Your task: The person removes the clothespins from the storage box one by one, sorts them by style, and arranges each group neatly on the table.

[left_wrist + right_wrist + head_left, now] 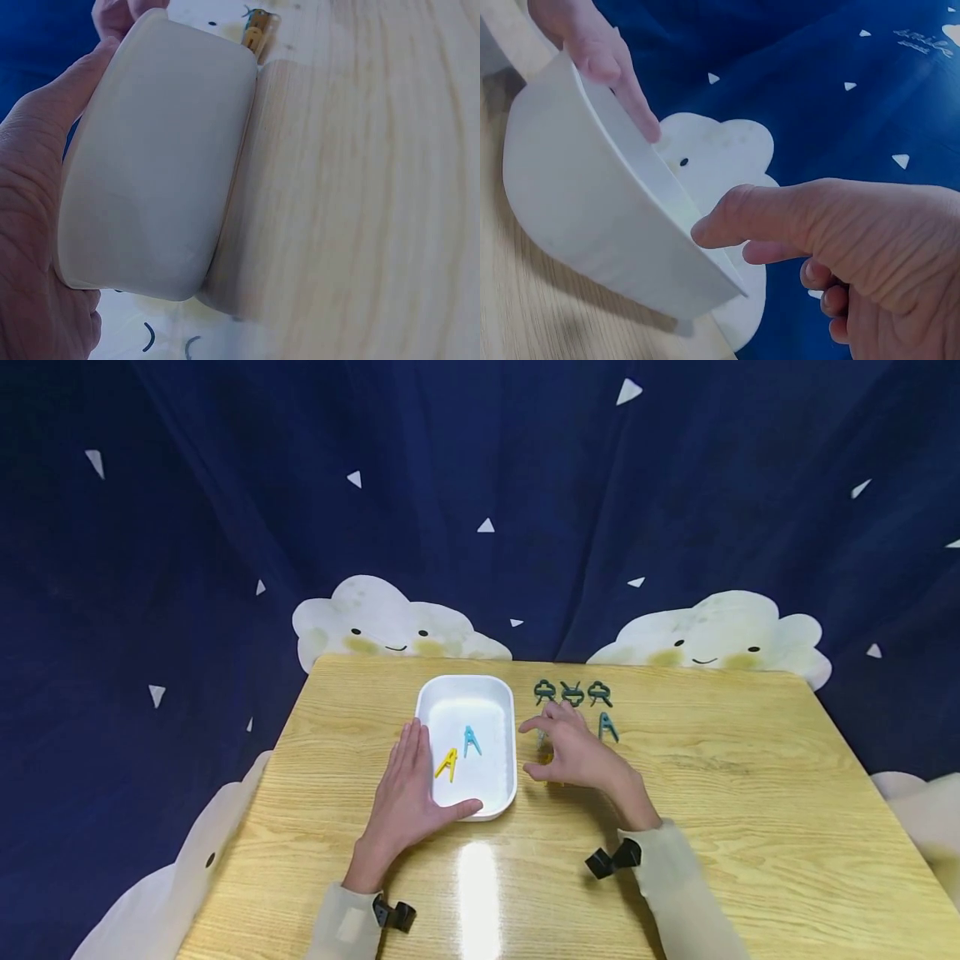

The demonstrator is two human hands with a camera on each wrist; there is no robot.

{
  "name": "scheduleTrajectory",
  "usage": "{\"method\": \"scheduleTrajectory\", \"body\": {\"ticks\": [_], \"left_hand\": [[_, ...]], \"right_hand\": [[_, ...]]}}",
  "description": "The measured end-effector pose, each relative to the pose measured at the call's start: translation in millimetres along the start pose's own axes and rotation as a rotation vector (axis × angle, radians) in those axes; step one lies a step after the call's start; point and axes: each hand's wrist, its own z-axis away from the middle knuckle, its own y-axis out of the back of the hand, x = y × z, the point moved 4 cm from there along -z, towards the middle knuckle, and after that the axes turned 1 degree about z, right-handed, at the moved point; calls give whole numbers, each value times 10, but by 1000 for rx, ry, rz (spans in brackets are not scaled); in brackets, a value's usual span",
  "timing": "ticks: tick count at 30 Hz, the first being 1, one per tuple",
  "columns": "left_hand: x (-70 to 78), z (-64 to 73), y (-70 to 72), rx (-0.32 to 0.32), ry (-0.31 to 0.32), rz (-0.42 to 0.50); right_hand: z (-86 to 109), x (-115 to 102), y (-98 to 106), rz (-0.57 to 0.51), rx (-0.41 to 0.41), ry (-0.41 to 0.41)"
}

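A white plastic tray (495, 777) stands on the wooden table, with a light blue clothespin (471, 742) and a yellow clothespin (448, 764) lying inside. My left hand (407, 797) rests along the tray's left side, fingers straight and thumb reaching over its near rim. Just right of the tray hovers my right hand (576, 750), its thumb and index finger spread apart with nothing between them. Beneath it, partly hidden, are another yellow clip (553, 783) and a pale clip (541, 739). In the right wrist view, the thumb (742, 217) overlaps the tray's rim.
Behind the right hand, a row of dark green clips (572, 694) lies near the table's back edge. A teal clothespin (607, 727) sits just right of that hand. A dark blue curtain (480, 460) with clouds and triangles hangs behind the table (720, 810).
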Motion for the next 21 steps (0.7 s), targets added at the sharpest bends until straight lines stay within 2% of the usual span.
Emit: {"method": "scheduleTrajectory", "body": {"ticks": [13,21], "left_hand": [[14,4,10,13,-10,-8],[16,1,14,14,-15,-13]], "right_hand": [[-283,-220,-231,48,-44,49],[-440,-250,-370,135,-53,85]]}}
